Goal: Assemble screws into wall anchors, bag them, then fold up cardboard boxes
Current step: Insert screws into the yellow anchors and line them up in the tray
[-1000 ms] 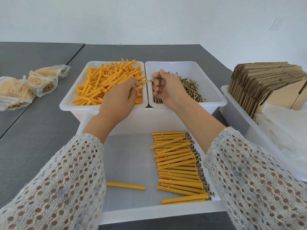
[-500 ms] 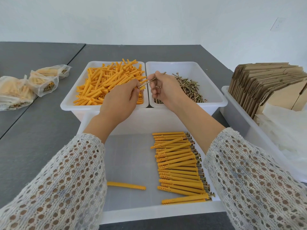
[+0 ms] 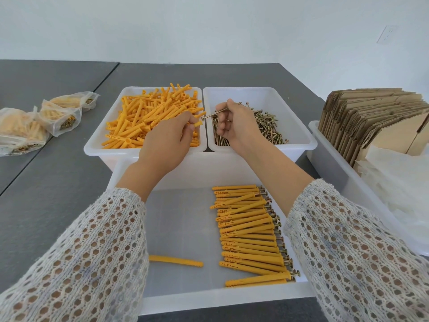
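We see the screw [image 3: 216,113] pinched in the right hand [image 3: 232,123], its head pointing toward the orange anchor [image 3: 197,124] that the left hand [image 3: 167,140] holds between fingers and thumb; screw head and anchor mouth sit just apart, above the seam between the two far bins. Under the left hand lies the anchor bin [image 3: 97,140], heaped with loose orange anchors, and under the right hand the screw bin [image 3: 299,135], where the palm hides part of the brassy pile. Nearer to us, between our lace sleeves, the front tray [image 3: 209,300] carries a neat row of assembled anchors [image 3: 248,233] with screw heads facing right, and one lone anchor [image 3: 176,260] lying apart at the left. To the right a long tub [image 3: 325,159] holds flat cardboard boxes [image 3: 366,122] standing on edge and clear bags [image 3: 399,189]. On the grey worktop [image 3: 58,182] at far left rest filled bags [image 3: 34,126].
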The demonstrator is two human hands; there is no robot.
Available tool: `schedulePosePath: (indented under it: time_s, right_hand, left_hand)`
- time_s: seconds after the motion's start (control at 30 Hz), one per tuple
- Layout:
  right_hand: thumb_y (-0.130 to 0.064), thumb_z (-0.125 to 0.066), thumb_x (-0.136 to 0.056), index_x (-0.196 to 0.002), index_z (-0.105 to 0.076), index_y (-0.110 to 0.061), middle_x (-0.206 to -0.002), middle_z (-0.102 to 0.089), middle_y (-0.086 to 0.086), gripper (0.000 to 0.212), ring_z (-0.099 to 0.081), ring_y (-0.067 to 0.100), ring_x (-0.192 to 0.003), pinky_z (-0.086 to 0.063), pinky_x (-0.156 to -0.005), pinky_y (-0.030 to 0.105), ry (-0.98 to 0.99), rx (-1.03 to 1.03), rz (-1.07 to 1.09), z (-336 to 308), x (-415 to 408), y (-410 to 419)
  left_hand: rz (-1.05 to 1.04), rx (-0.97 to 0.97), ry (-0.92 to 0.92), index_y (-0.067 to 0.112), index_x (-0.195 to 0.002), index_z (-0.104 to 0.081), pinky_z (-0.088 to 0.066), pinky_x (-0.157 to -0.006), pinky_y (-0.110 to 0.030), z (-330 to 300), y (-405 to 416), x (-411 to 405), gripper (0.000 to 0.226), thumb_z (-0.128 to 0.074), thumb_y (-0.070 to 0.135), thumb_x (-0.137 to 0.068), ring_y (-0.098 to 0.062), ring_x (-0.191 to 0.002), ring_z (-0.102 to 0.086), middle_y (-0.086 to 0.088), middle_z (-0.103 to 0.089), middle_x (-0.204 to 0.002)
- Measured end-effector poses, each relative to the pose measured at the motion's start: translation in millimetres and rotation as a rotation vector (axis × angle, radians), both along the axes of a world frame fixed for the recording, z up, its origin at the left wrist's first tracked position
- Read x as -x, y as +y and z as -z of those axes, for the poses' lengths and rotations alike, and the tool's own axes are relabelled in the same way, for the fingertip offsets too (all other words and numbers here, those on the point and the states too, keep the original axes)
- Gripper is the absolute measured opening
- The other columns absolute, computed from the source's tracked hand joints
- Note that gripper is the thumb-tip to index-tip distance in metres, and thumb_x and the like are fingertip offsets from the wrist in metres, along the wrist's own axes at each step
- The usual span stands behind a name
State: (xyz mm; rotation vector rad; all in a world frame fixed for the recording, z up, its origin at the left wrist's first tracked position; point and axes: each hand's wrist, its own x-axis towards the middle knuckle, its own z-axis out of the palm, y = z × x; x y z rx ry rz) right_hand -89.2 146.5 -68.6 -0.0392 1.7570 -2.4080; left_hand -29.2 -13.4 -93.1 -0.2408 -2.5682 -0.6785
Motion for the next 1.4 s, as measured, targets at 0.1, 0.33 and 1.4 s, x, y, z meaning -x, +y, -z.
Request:
schedulePosePath:
  time_s: [0.1,0.33,1.4]
  right_hand:
    - [-0.020,-0.032,-0.107,-0.079,-0.058,-0.009,-0.054,-0.047,0.000,0.040,-0.039,0.013,-0.047,-0.034,-0.050,0.025,-0.024,0.030,0.027,0.7,1.6,1.8]
    - [-0.023,-0.032,-0.107,-0.081,-0.059,-0.011,-0.059,-0.050,0.000,0.039,-0.043,0.014,-0.048,-0.036,-0.052,0.027,0.015,-0.067,-0.093,-0.4,-1.0,0.8]
    - [-0.019,-0.032,-0.107,-0.081,-0.059,-0.010,-0.066,-0.052,0.004,0.039,-0.044,0.013,-0.049,-0.036,-0.052,0.026,0.069,-0.104,-0.082,1.1,-2.5,-0.2]
  left_hand:
    - [0.000,-0.005,-0.004,0.023,-0.113,-0.057,-0.046,-0.059,-0.040,-0.5,0.2,-0.5,0.020,-0.039,0.024,-0.105,-0.020,-0.068,-0.057,0.002,-0.064,-0.080]
    - [-0.015,-0.009,-0.009,0.022,-0.112,-0.057,-0.047,-0.061,-0.041,-1.1,0.7,-1.3,0.020,-0.039,0.023,-0.104,-0.022,-0.072,-0.057,0.001,-0.065,-0.082]
    - [-0.023,0.007,-0.002,0.023,-0.111,-0.057,-0.036,-0.053,-0.032,-0.3,-0.1,-1.3,0.019,-0.039,0.022,-0.105,-0.018,-0.064,-0.052,0.003,-0.062,-0.076]
